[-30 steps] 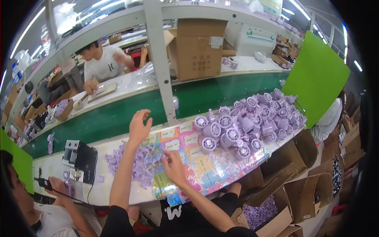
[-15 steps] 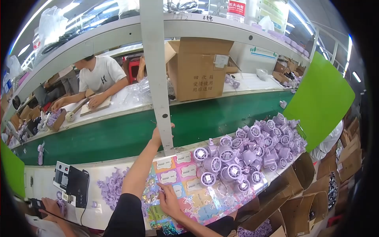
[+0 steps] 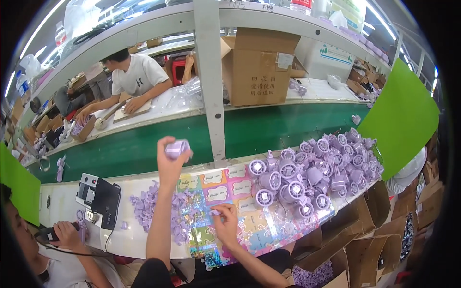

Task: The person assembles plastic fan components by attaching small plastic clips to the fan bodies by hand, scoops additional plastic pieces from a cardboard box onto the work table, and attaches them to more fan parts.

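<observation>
Raised over the near edge of the green conveyor, my left hand (image 3: 168,167) grips a lilac round plastic housing (image 3: 177,148). My right hand (image 3: 226,228) is low over the sheets of colourful printed cards (image 3: 217,194), its fingertips pinched on a small lilac plastic piece (image 3: 215,212). Small lilac parts (image 3: 152,207) lie heaped to the left, partly behind my left forearm. A big pile of similar lilac housings (image 3: 314,177), some showing spoked round ends, covers the right side of the bench.
A grey post (image 3: 210,91) stands before the green conveyor (image 3: 283,123). Left lies a black-and-white device (image 3: 98,199) with a cable; a co-worker's hand (image 3: 68,235) holds a dark tool there. Another person sits across. Cardboard boxes (image 3: 367,254) and a green panel (image 3: 401,120) are right.
My left hand has come back from behind the post and now holds up a lilac housing. My right hand pinches a small piece above the cards. The whole view has shifted.
</observation>
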The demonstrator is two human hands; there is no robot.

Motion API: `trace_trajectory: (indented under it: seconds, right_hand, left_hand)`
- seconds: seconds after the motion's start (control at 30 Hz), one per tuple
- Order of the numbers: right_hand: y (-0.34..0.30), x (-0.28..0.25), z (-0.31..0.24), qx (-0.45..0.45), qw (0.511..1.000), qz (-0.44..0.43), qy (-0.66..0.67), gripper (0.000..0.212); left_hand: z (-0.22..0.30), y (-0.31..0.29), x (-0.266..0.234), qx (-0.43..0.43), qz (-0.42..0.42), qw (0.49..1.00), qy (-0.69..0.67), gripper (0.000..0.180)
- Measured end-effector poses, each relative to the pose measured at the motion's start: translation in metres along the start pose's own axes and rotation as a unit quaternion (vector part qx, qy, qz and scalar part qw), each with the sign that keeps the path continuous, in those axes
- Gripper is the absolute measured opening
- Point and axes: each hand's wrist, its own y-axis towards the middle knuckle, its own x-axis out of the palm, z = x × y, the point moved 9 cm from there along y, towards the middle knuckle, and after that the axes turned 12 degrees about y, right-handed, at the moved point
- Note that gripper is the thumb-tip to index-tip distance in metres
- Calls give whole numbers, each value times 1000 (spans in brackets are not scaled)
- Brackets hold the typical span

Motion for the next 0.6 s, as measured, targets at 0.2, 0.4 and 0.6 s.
trace_trajectory:
  seconds: [0.2,0.4,0.6]
  right_hand:
    - [-3,-40,-65,-23,992,42,119,25]
    - [-21,-42,-112,-61,994,-56,72,24]
    - [-26,-50,-95,-32,998,-48,-8,26]
  left_hand:
    - [0,-140,-23,-121,-34,990,-69,36]
    - [-14,-216,32,-219,-144,948,-181,36]
    - [-16,-227,44,-239,-150,926,-251,42]
